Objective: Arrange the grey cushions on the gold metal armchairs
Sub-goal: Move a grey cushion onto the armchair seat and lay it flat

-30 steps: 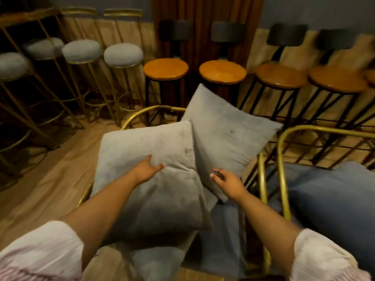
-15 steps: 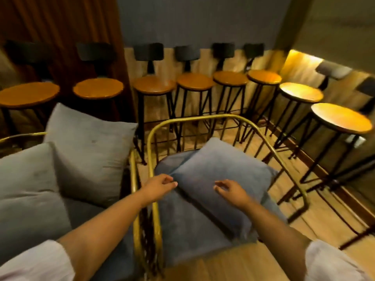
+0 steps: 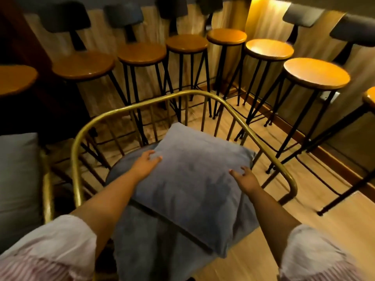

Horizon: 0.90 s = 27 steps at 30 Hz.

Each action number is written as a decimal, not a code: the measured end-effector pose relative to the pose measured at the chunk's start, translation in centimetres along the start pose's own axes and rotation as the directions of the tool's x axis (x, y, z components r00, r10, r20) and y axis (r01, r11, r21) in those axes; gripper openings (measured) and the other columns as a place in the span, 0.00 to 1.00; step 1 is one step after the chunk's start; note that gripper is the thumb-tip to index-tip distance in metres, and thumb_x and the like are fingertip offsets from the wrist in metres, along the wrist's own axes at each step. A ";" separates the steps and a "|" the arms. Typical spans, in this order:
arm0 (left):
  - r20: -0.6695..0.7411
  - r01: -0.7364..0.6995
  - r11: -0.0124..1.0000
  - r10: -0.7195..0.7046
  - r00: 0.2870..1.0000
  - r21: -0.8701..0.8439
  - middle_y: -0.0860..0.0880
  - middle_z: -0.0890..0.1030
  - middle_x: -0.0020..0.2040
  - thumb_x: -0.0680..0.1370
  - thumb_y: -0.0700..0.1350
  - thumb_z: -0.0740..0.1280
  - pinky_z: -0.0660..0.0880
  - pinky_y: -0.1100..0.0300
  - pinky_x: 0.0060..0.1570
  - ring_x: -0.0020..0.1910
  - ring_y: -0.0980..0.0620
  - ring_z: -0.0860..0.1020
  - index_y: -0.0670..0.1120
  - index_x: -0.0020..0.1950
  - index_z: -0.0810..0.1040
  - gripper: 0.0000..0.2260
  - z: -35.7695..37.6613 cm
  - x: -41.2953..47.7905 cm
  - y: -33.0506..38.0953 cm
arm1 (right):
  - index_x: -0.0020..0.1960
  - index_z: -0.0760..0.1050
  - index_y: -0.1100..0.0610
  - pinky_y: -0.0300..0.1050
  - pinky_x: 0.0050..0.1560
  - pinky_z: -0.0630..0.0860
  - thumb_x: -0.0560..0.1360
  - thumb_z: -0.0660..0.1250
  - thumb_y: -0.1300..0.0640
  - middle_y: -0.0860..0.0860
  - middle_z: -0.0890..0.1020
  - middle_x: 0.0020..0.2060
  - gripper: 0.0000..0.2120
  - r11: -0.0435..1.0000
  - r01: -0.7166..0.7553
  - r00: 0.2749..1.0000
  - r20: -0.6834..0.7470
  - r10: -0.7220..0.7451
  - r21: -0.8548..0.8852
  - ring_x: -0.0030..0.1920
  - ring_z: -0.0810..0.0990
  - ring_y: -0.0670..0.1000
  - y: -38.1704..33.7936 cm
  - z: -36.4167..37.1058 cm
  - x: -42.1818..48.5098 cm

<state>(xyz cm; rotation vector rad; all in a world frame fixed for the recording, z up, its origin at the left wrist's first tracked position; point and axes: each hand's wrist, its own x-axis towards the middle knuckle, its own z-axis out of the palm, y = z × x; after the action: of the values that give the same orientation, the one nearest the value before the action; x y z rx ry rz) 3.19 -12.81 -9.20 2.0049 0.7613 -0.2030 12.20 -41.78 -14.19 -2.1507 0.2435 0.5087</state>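
A grey cushion lies tilted on the grey seat pad of a gold metal armchair in front of me. My left hand rests on the cushion's left edge, fingers curled around it. My right hand lies on the cushion's right side with fingers spread. At the far left, another grey cushion sits on a second gold armchair, mostly cut off by the frame edge.
A row of tall stools with round wooden seats and black legs, such as the nearest bar stool, curves around behind and to the right of the armchair. The floor is light wood.
My view turned right from the left armchair with two cushions to the right armchair. Both hands moved onto the right chair's cushion, the left gripping its edge.
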 end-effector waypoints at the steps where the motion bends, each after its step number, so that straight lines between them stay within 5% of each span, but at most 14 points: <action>1: -0.029 0.009 1.000 -0.010 1.000 -0.014 0.39 0.68 0.72 0.79 0.50 0.62 0.67 0.49 0.67 0.69 0.39 0.69 0.43 0.73 0.63 0.25 0.5 2.4 -0.7 | 0.74 0.57 0.61 0.54 0.72 0.61 0.75 0.65 0.45 0.62 0.63 0.74 0.36 0.999 -0.033 0.999 -0.032 0.033 0.006 0.73 0.63 0.63 0.7 0.9 2.1; 6: -0.128 0.083 0.990 -0.098 0.987 -0.117 0.38 0.64 0.74 0.79 0.51 0.62 0.65 0.46 0.66 0.71 0.36 0.66 0.43 0.76 0.57 0.29 2.9 12.0 -5.2 | 0.77 0.45 0.49 0.64 0.73 0.57 0.59 0.66 0.26 0.60 0.54 0.77 0.57 0.964 -0.221 0.956 -0.163 0.244 0.145 0.74 0.57 0.66 4.5 5.1 10.5; 13: -0.041 0.327 0.936 -0.335 0.942 -0.130 0.41 0.53 0.79 0.70 0.69 0.61 0.56 0.44 0.72 0.76 0.37 0.57 0.44 0.78 0.48 0.46 4.6 16.7 -11.6 | 0.76 0.43 0.40 0.68 0.71 0.58 0.54 0.66 0.24 0.58 0.53 0.77 0.58 0.972 -0.106 0.966 -0.208 0.151 0.212 0.75 0.57 0.66 8.9 7.8 13.8; 21: -0.182 0.265 0.961 -0.276 0.944 -0.085 0.42 0.65 0.75 0.59 0.78 0.60 0.57 0.37 0.72 0.71 0.35 0.65 0.52 0.75 0.61 0.50 4.3 12.9 -10.4 | 0.77 0.47 0.46 0.64 0.70 0.64 0.50 0.72 0.29 0.51 0.57 0.77 0.63 0.868 -0.143 0.973 -0.094 0.212 0.476 0.74 0.61 0.60 8.4 6.5 11.4; 27: -0.387 0.213 0.966 -0.253 0.886 -0.145 0.42 0.71 0.71 0.64 0.75 0.59 0.57 0.36 0.71 0.68 0.35 0.68 0.52 0.70 0.67 0.42 6.6 5.2 -11.3 | 0.76 0.51 0.45 0.64 0.70 0.64 0.43 0.69 0.23 0.51 0.62 0.75 0.67 0.895 -0.058 0.994 -0.053 0.090 0.442 0.73 0.64 0.60 7.5 5.1 9.6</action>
<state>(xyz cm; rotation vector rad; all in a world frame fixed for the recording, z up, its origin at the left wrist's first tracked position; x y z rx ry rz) 1.70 -12.04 -23.14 1.8779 1.2545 0.1165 16.77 -41.97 -26.52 -1.7214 0.4396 0.3752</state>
